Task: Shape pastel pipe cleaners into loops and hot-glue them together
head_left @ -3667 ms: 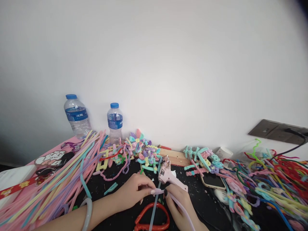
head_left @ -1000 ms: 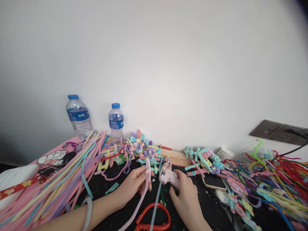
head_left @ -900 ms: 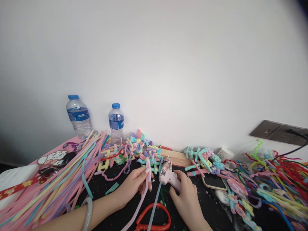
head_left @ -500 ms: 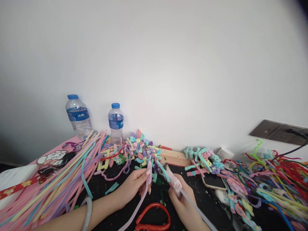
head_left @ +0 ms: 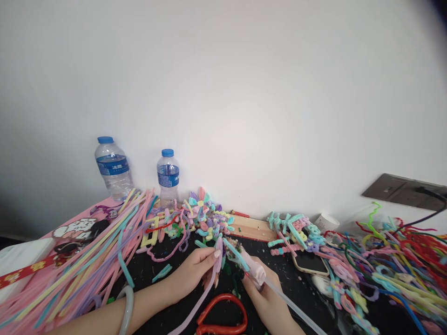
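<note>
My left hand (head_left: 197, 272) pinches a folded pale purple fuzzy stem (head_left: 219, 253), whose long tail hangs down toward the bottom edge. My right hand (head_left: 267, 295) is wrapped round a pale glue gun (head_left: 254, 271) with a long translucent glue stick (head_left: 291, 304) coming out of its back. The gun's front points up and left at the purple stem. A light blue stem piece (head_left: 236, 254) lies across the front of the gun, hiding its tip. Below and between my hands are red-handled scissors (head_left: 240, 309), on the black mat.
Two water bottles (head_left: 168, 179) stand by the wall at the left. Pastel stems (head_left: 104, 251) fan over the pink surface. Finished fuzzy pieces (head_left: 200, 202) are heaped behind my hands. At the right lie a phone (head_left: 310, 263), a paper cup (head_left: 327, 222) and tangled stems (head_left: 419, 251).
The glue gun and my right hand have shifted slightly right and down. The light blue piece has moved a little with them. My left hand has moved slightly, still pinching the purple stem.
</note>
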`<state>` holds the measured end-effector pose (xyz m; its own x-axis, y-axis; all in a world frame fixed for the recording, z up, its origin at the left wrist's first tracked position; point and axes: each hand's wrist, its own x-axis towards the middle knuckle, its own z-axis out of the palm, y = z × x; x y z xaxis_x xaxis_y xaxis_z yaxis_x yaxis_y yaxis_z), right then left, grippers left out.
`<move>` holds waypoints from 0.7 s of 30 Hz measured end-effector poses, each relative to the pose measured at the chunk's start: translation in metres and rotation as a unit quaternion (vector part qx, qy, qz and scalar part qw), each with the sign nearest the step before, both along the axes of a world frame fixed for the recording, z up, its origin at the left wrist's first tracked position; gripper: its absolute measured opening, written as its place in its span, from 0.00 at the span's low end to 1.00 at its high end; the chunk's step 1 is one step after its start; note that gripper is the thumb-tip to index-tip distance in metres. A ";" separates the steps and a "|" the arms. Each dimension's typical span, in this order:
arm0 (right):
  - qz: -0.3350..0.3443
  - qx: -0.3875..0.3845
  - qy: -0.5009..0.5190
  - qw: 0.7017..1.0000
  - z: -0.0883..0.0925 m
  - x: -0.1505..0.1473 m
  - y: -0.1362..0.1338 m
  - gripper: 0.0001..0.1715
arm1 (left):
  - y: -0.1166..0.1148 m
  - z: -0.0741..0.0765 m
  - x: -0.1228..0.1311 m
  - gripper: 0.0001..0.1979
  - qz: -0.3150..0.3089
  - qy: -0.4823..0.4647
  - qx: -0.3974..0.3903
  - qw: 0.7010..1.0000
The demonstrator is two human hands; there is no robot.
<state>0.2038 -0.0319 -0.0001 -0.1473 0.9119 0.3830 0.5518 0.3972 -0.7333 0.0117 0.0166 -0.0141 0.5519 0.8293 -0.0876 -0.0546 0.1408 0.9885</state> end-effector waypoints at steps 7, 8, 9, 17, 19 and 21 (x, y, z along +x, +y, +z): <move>0.002 -0.019 0.001 1.000 -0.002 0.000 0.000 0.07 | 0.001 -0.002 0.000 0.23 -0.007 0.001 -0.001 1.000; 0.002 -0.018 -0.001 1.000 -0.002 0.000 0.000 0.07 | 0.001 -0.002 0.000 0.23 -0.007 0.001 0.000 1.000; 0.003 -0.015 -0.003 1.000 -0.002 0.000 0.000 0.07 | 0.001 -0.002 0.000 0.24 -0.006 0.002 0.001 1.000; 0.003 -0.005 -0.019 1.000 -0.001 0.000 -0.001 0.08 | 0.001 -0.002 0.000 0.23 -0.008 0.008 0.004 1.000; 0.005 -0.007 -0.024 1.000 0.000 0.000 -0.001 0.08 | 0.001 -0.002 0.000 0.23 -0.008 0.008 0.007 1.000; 0.011 -0.010 -0.026 1.000 0.000 0.000 -0.001 0.08 | 0.001 -0.003 0.000 0.23 -0.008 0.007 0.010 1.000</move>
